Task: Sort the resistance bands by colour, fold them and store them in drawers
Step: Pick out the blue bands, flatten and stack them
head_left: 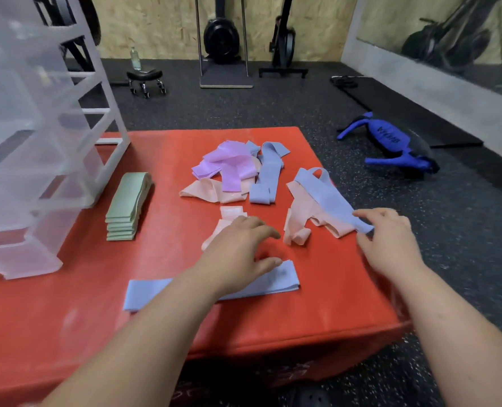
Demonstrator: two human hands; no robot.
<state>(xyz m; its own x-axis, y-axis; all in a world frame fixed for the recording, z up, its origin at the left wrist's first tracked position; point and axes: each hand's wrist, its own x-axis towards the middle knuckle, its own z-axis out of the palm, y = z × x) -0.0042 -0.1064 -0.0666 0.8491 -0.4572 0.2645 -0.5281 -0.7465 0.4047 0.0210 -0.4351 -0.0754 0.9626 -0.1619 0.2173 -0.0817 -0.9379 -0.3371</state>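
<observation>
Both hands work among exercise bands on a red pad (161, 324).

The left hand (241, 248) lies loosely spread, thumb touching a flat blue band (276, 284) just beneath it, fingers above a peach band (224, 226); the right hand (390, 239) pinches the near end of a loose blue band (326, 198), which crosses another peach strip (298, 223) lying between the hands; beyond the left hand sits a purple heap (229, 163); further left, stacked green bands (126, 207) beside clear drawers (38, 142).

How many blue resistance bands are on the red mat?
3. A folded light-blue elastic band by the left hand; a middle-pile band; a right-side band pinched by the fingers of the right hand. Others may hide under the purple elastic bands.
</observation>
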